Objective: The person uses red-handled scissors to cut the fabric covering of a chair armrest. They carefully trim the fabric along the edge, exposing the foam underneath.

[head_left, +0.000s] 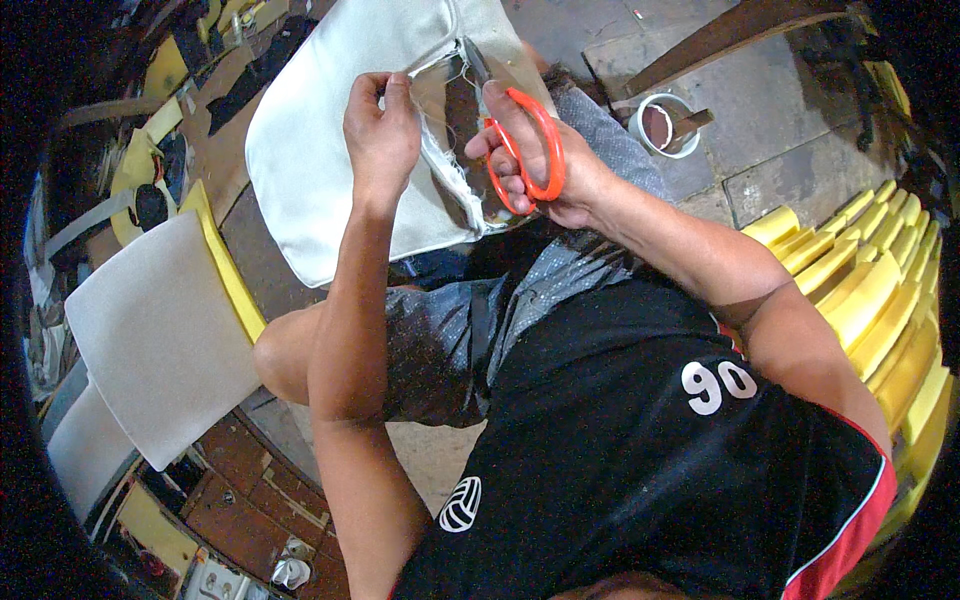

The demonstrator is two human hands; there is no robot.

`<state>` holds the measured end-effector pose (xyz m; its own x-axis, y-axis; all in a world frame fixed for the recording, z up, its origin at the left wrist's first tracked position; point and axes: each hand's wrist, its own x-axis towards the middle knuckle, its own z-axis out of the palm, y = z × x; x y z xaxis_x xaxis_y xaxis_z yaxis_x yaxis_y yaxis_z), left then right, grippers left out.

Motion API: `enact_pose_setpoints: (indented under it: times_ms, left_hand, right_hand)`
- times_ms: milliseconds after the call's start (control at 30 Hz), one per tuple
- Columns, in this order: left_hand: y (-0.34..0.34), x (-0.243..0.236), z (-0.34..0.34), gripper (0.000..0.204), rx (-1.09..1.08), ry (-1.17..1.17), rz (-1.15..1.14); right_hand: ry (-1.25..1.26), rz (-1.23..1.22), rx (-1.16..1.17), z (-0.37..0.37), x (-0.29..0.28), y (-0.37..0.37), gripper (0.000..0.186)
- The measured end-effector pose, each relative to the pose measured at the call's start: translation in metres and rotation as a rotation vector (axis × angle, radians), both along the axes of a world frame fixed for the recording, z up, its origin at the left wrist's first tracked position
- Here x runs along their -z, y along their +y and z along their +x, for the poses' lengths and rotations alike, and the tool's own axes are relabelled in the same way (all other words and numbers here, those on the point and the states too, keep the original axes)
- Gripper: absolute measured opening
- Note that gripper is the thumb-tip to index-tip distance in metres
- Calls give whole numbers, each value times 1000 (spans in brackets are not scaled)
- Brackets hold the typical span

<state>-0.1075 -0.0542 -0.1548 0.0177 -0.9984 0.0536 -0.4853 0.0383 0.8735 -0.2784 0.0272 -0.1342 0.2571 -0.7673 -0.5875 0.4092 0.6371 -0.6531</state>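
Observation:
A white upholstered chair seat [310, 150] lies across my lap, its open side toward me. Frayed cloth edges and loose threads border a dark opening in it. My right hand [575, 180] grips orange-handled scissors [552, 150], fingers through the loops. Their dark blades point up and away, the tip touching or close to the far frayed edge. At the left border of the opening, my left hand [385, 135] is closed in a pinch, thumb against forefinger. Whatever sits between those fingertips is too small to make out.
Another pale padded panel [165, 335] with a yellow foam edge stands by my left knee. Yellow foam strips [870, 290] are stacked at the right. A white pot [665, 125] with brown contents sits on the tiled floor. Scraps [150, 170] litter the left side.

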Motion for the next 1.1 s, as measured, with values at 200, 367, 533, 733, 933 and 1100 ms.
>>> enact_pose_setpoints:
  times_ms: [200, 367, 533, 733, 933, 1100]
  left_hand:
    - [1, 1, -2, 24, 29, 10, -66]
    - [5, -6, -4, 24, 33, -34, -29]
    - [6, -8, -6, 24, 37, -40, -29]
    - [6, -9, -6, 24, 20, -59, -19]
    - [-3, 4, 3, 23, -57, 68, 26]
    - [-2, 5, 3, 23, -24, 46, -4]
  right_hand:
    - [-32, 44, -39, 2, 2, -7, 83]
    - [-34, 59, -22, 2, 0, -10, 77]
    - [-32, 77, 7, 5, 3, -14, 79]
    - [12, 29, 17, 7, 6, -13, 78]
    - [-43, 23, -1, 5, 4, -10, 79]
    - [-72, 38, 10, 5, 7, -16, 78]
